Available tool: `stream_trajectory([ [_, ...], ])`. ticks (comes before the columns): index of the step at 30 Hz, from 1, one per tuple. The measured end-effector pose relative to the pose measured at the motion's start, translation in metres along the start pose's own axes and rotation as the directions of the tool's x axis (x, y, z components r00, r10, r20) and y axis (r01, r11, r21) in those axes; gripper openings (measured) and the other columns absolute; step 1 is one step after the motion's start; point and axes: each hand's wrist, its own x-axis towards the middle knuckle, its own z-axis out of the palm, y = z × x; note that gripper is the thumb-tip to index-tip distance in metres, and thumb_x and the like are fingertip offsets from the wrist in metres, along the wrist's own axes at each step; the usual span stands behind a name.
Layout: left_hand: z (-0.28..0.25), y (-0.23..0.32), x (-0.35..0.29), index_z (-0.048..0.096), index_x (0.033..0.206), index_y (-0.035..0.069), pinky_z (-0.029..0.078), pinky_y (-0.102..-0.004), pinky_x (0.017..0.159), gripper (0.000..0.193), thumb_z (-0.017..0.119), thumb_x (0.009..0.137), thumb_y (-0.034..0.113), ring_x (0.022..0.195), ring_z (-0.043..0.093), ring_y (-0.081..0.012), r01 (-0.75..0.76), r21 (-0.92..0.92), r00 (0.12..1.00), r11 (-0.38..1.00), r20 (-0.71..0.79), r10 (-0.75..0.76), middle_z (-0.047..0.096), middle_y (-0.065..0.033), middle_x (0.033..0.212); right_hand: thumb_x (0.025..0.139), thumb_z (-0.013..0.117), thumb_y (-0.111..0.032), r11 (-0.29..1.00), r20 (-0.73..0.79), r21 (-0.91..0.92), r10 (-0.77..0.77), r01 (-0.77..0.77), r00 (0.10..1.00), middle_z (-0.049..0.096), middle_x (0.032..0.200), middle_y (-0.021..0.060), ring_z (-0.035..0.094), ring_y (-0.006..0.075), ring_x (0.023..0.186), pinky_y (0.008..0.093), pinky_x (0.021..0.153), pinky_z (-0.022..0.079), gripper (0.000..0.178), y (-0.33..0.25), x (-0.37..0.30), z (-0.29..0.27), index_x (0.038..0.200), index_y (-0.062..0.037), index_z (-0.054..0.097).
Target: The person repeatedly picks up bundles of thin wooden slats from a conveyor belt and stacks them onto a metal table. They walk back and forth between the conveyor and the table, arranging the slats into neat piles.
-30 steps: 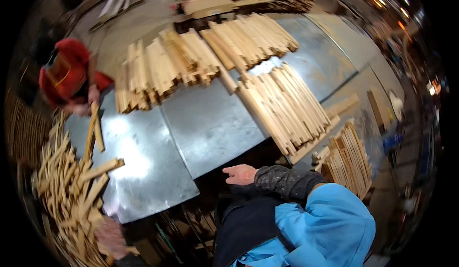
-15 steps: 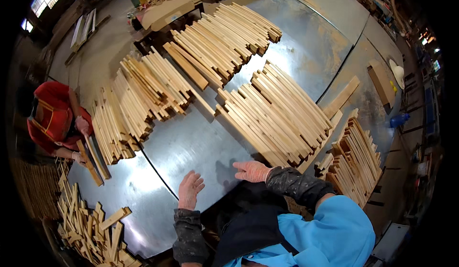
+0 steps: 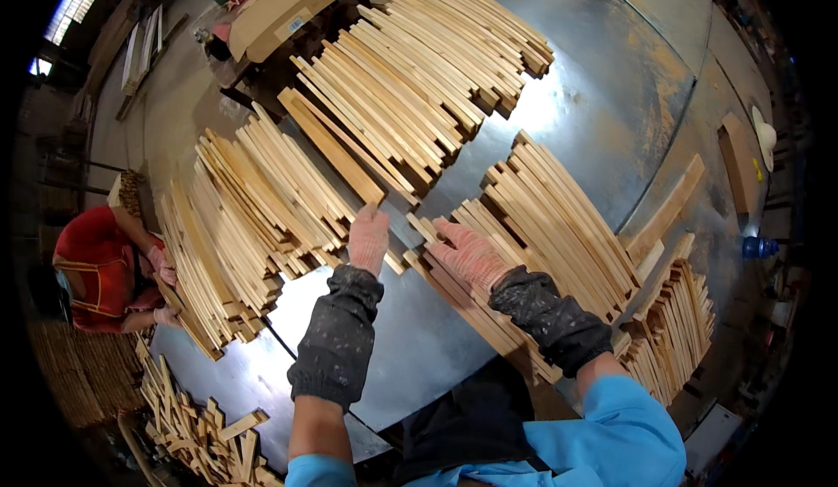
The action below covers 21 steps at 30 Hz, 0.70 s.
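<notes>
Both my hands wear pinkish knit gloves below dark, speckled sleeve covers. My left hand (image 3: pixel 369 241) is closed by the near end of a wide wooden board (image 3: pixel 330 145); its fingertips are hidden, so what they hold does not show. A single stick end (image 3: pixel 395 263) juts out beside that wrist. My right hand (image 3: pixel 471 256) lies open, fingers stretched across the left edge of a row of wooden sticks (image 3: pixel 559 216). Another row of sticks (image 3: pixel 419 77) lies farther away, and a third row (image 3: pixel 262 199) spreads to the left.
A person in red (image 3: pixel 96 260) handles a strip at the table's left side. Short offcuts (image 3: pixel 205 435) are heaped at lower left. Stacked sticks (image 3: pixel 668 330), a loose board (image 3: pixel 668 208) and a blue bottle (image 3: pixel 759 247) are on the right. The metal tabletop (image 3: pixel 410 347) has a dark seam.
Both my hands have reached forward, the left to the board's end, the right onto the near row's sticks. My view has shifted. The person in red has moved a strip against the left row.
</notes>
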Motion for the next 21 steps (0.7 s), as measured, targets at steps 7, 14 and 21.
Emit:
stream_trajectory([
  [7, -0.007, -0.077, 0.147, 0.068, 0.103, 0.000, 0.053, -0.0438, 0.085, 0.018, 0.063, 0.097, 0.017, 0.091, 0.065, -0.0399, -0.464, 0.762, 0.821, 0.451, 0.178, 0.543, 0.068, -0.0203, 0.100, 0.099, 0.066, -0.036, 0.996, -0.178, -0.070, 0.043, -0.056, 0.983, 0.053, 0.155, 0.0234, 0.049, 0.0376, 0.145, 0.0411, 0.121, 0.038, 0.069, 0.022, 0.093, -0.052, 0.156, -0.0018, 0.048],
  [14, 0.031, -0.010, 0.148, 0.052, 0.136, -0.009, 0.046, -0.0412, 0.110, 0.051, 0.065, 0.091, 0.010, 0.122, 0.060, -0.0452, 0.039, 0.024, 0.934, 0.999, -0.357, -0.028, 0.060, -0.0319, 0.132, 0.098, 0.068, -0.033, 0.951, -0.516, -0.213, 0.087, -0.226, 0.852, 0.045, 0.162, 0.0237, 0.044, 0.0386, 0.148, 0.0418, 0.124, 0.036, 0.076, 0.059, 0.205, -0.136, 0.160, -0.0008, 0.039],
  [21, 0.020, 0.037, 0.123, 0.034, 0.159, -0.008, 0.053, -0.0332, 0.082, 0.074, 0.070, 0.097, 0.012, 0.092, 0.060, -0.0215, -0.200, -0.636, 0.912, 0.745, -0.399, -0.095, 0.064, -0.0113, 0.114, 0.095, 0.071, -0.033, 0.946, -0.627, -0.188, 0.093, -0.266, 0.774, 0.049, 0.157, 0.0255, 0.046, 0.0418, 0.146, 0.0438, 0.122, 0.038, 0.075, 0.078, 0.241, -0.148, 0.158, -0.0021, 0.043],
])
